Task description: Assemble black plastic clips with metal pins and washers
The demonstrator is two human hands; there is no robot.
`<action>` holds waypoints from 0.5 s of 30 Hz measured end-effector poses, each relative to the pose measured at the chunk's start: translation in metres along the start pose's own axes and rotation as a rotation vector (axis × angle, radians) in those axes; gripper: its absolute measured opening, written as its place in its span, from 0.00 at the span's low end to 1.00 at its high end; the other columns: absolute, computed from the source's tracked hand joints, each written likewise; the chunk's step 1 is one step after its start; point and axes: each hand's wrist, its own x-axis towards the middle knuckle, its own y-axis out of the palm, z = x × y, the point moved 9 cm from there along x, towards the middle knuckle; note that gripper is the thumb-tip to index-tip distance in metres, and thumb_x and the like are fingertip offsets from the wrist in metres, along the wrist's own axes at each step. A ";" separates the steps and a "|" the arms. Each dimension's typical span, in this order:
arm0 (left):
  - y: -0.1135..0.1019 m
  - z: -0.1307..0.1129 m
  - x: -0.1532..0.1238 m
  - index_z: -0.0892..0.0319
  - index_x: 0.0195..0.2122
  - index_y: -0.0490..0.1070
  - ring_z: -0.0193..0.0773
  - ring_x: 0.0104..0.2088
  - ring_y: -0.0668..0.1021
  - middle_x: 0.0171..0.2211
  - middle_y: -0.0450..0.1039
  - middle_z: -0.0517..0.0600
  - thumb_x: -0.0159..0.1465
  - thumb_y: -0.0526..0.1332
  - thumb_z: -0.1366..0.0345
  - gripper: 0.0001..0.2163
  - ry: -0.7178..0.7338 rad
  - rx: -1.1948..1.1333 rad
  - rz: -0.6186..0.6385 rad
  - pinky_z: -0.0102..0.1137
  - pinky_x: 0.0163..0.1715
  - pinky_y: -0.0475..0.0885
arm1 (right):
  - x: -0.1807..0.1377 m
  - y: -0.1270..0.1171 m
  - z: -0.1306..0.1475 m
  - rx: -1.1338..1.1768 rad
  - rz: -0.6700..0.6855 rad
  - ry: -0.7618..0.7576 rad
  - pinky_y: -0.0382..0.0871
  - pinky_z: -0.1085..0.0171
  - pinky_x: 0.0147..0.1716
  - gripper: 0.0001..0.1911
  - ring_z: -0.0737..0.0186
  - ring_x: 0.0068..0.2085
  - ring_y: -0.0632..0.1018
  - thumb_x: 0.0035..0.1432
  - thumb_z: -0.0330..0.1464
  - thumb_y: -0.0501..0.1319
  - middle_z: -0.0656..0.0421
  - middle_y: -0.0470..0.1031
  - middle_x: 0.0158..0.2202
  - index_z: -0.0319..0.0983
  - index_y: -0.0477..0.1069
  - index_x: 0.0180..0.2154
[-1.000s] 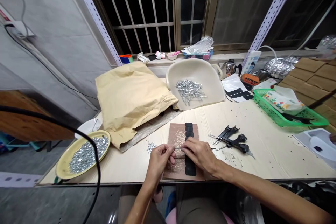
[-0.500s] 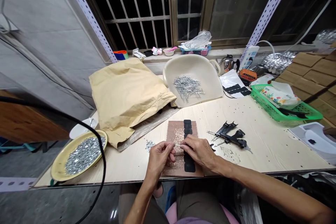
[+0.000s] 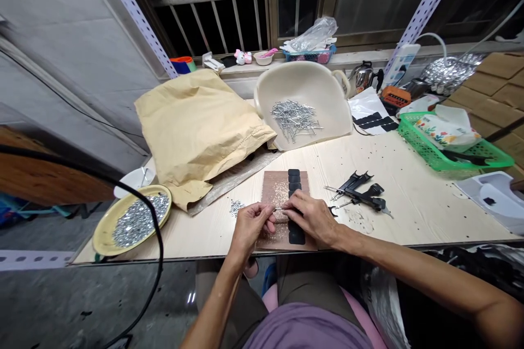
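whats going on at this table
A person's left hand and right hand hold a thin metal rod between their fingertips, above a brown board that has a black strip on it. What is at the rod's ends is too small to tell. Black parts lie to the right of the board. Behind it, a pale basin holds a heap of metal pins; at the left, a yellow dish holds small metal pieces.

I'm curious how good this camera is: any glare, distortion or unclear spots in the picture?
All in the head view: glare on the floor; perforated posts splaying outward, suggesting wide-lens distortion; the thin piece between left hand and right hand too small to make out clearly.
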 end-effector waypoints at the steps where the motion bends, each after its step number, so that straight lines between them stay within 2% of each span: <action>1: 0.001 0.000 0.000 0.64 0.24 0.71 0.29 0.16 0.71 0.15 0.71 0.47 0.57 0.62 0.55 0.15 0.002 0.003 0.004 0.23 0.20 0.63 | 0.000 0.001 0.000 -0.010 0.002 -0.006 0.63 0.68 0.34 0.10 0.65 0.37 0.72 0.63 0.36 0.53 0.57 0.69 0.37 0.40 0.70 0.39; 7: 0.001 -0.001 0.002 0.63 0.24 0.71 0.30 0.16 0.71 0.15 0.71 0.48 0.56 0.62 0.54 0.15 -0.005 0.031 0.000 0.24 0.19 0.63 | 0.001 0.004 -0.009 0.158 0.011 0.076 0.63 0.67 0.36 0.09 0.67 0.34 0.72 0.63 0.36 0.54 0.61 0.71 0.32 0.40 0.70 0.34; 11: 0.003 0.002 0.005 0.63 0.23 0.71 0.30 0.16 0.71 0.15 0.71 0.48 0.56 0.62 0.54 0.16 -0.015 0.037 0.010 0.24 0.20 0.63 | 0.000 0.000 -0.007 0.093 -0.021 0.044 0.63 0.67 0.35 0.09 0.65 0.36 0.72 0.63 0.36 0.53 0.58 0.71 0.36 0.40 0.70 0.38; 15: 0.006 0.005 0.007 0.63 0.23 0.71 0.31 0.16 0.71 0.15 0.71 0.47 0.55 0.62 0.53 0.16 -0.015 0.043 0.021 0.25 0.20 0.64 | -0.002 0.002 -0.011 0.104 0.006 0.066 0.63 0.67 0.36 0.10 0.65 0.36 0.72 0.63 0.36 0.52 0.59 0.71 0.34 0.40 0.71 0.37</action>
